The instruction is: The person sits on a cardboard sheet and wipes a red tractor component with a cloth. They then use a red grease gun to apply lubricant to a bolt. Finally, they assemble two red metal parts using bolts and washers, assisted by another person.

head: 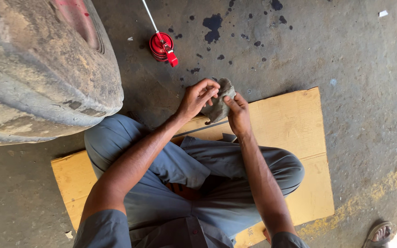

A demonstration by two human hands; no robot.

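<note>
My left hand point(197, 98) and my right hand point(238, 115) meet in front of me, both gripping a dirty grey rag point(220, 104) bunched between them. The left fingers curl over the rag's top, while the right hand holds it from below and from the right. Whatever may be wrapped inside the rag is hidden. I sit cross-legged in grey trousers on a flat sheet of cardboard point(295, 133).
A large worn tyre point(42, 69) fills the upper left, close to my left knee. A red oil can point(161, 46) with a long thin spout stands on the oil-stained concrete beyond my hands. Another person's sandalled foot point(378, 234) shows at the bottom right.
</note>
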